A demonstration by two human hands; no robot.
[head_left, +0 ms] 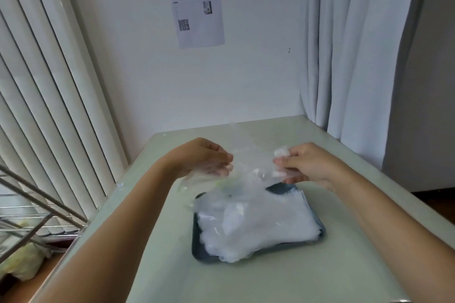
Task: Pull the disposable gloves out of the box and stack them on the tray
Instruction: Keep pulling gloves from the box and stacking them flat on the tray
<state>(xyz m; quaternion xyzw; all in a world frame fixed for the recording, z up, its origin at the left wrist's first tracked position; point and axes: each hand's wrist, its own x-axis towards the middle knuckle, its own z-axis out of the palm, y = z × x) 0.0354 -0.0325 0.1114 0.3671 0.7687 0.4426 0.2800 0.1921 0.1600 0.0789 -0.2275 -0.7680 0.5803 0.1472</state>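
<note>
Our left hand (209,160) and right hand (302,163) each pinch one thin transparent plastic glove (248,174), fingers curled. It hangs at 12 o'clock of the dark blue rectangular tray (197,251), which bears a pile of clear gloves (258,226).

The clear glove (251,174) held between the left hand (206,157) and the right hand (307,165) is smeared and see-through, so its outline cannot be traced, and a greenish patch (221,183) behind it is too blurred to identify. The stack of gloves (258,224) hides most of the tray (204,254), leaving only rim and corners. The print on the wall sheet (197,5) is too small to read, and the wire rack (29,206) is cut off by the left edge.
</note>
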